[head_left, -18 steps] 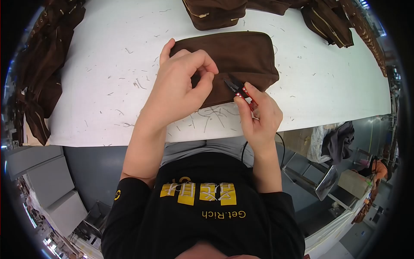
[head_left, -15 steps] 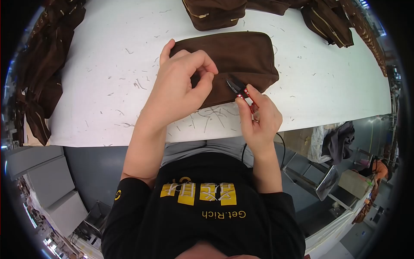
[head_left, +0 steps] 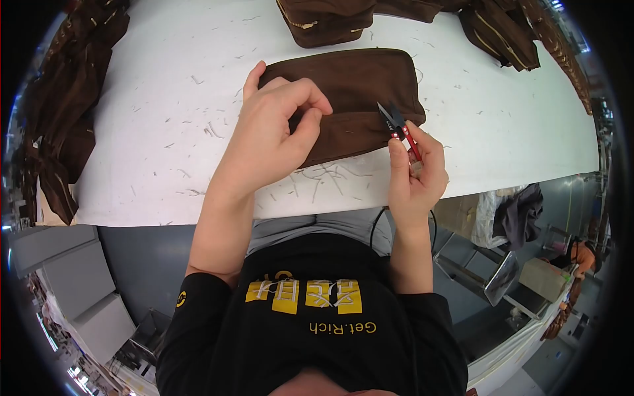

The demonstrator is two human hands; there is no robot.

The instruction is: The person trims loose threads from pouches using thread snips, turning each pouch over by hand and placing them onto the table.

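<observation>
A brown fabric bag (head_left: 360,82) lies on the white table in front of me. My left hand (head_left: 277,125) is over its left part, with thumb and forefinger pinched together; what is between them, if anything, is too small to make out. My right hand (head_left: 419,165) holds small thread snips (head_left: 400,131) with red handles and dark blades. The blades are apart, pointing up and left over the bag's lower right part.
Thread scraps (head_left: 328,180) lie on the white table (head_left: 502,125). More brown bags (head_left: 330,20) stand at the back, and others (head_left: 500,33) at the back right. A brown pile (head_left: 69,99) lines the left edge. Metal stools are below right.
My right hand has moved to the right with the snips, away from my left hand, and the blades look wider apart. My left hand has barely moved.
</observation>
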